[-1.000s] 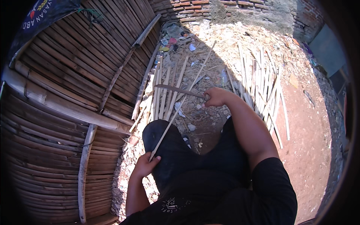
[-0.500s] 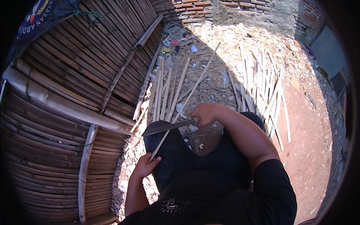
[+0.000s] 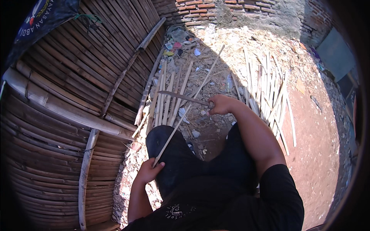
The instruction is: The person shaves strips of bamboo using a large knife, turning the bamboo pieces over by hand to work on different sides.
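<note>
A long, pale bamboo strip [image 3: 199, 90] slants from my lap up and away to the right, passing over my left thigh. My left hand [image 3: 149, 170] is closed around its near end, thumb on top. In my right hand [image 3: 220, 104] is the handle of a machete [image 3: 185, 97], whose dark blade points left. The blade crosses the strip about halfway along; whether the edge bites into it or only rests against it I cannot tell. My right fingers wrap the handle and hide most of it.
Several bamboo strips [image 3: 168, 94] lie beyond my left knee, and a larger heap [image 3: 268, 88] lies to the right. A bamboo slat wall [image 3: 50, 115] stands close on my left. At the back rises a brick wall [image 3: 200, 11]. Scraps and litter cover the ground.
My right hand has pushed the machete farther away along the strip, from above my thigh to beyond my knee. My left hand stays at the strip's near end.
</note>
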### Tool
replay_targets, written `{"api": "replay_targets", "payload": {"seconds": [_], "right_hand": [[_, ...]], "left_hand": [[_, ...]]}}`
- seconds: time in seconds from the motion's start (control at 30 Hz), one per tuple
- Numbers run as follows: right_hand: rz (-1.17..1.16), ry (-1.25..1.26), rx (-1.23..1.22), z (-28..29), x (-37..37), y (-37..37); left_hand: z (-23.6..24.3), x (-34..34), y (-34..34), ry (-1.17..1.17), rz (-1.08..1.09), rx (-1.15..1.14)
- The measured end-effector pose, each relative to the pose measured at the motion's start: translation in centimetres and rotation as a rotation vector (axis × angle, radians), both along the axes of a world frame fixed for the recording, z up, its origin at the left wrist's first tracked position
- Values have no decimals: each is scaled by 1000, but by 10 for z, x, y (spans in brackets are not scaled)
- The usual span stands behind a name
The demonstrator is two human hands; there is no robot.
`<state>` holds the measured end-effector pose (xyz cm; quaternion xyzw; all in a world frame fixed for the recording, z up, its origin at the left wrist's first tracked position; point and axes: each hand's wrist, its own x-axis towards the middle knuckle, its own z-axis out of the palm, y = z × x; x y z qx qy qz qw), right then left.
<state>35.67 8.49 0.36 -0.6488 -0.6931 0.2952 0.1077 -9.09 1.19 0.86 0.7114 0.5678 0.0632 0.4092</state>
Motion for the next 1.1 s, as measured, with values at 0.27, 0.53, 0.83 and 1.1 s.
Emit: {"api": "replay_targets", "payload": {"seconds": [0.27, 0.53, 0.83, 1.1], "right_hand": [[372, -70, -26, 5, -56, -7], [-305, 68, 107, -19, 39, 8], [428, -88, -16, 3, -65, -12], [-28, -35, 88, 0, 6, 6]], "left_hand": [[-10, -6, -2, 0, 24, 25], [-8, -3, 4, -42, 19, -56], [-7, -3, 1, -59, 56, -56], [-10, -7, -1, -19, 41, -14]]}}
